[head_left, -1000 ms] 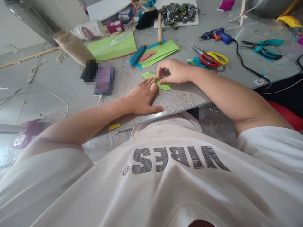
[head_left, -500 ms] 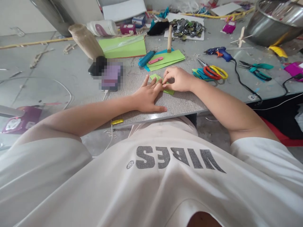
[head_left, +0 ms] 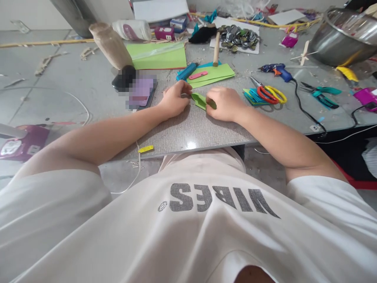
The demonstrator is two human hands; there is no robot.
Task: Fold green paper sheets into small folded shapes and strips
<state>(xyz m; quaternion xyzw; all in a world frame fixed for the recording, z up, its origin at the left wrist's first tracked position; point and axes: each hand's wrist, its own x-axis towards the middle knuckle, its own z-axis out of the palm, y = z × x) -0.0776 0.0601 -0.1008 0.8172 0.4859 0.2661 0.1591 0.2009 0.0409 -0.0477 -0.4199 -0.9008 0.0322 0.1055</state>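
Note:
A small folded piece of green paper [head_left: 199, 100] lies between my two hands near the table's front edge, its fold partly raised. My left hand [head_left: 176, 99] pinches its upper left corner with curled fingers. At the other end, my right hand [head_left: 224, 103] has its fingers closed on the paper's right side. Just beyond are larger green sheets [head_left: 219, 75] with a pink cutter [head_left: 198, 75] on top and a blue tool [head_left: 186, 72] beside them.
Red and yellow scissors [head_left: 269, 94] rest on blue paper pieces to the right, near a glue gun [head_left: 277, 71] and teal pliers [head_left: 322, 93]. A phone [head_left: 143, 92] and a bottle [head_left: 110, 46] are at the left. A metal bowl [head_left: 338, 39] stands at the back right.
My left hand has lifted from lying spread on the paper and now pinches its corner. The paper's fold has opened up, and my right hand has curled around its right end.

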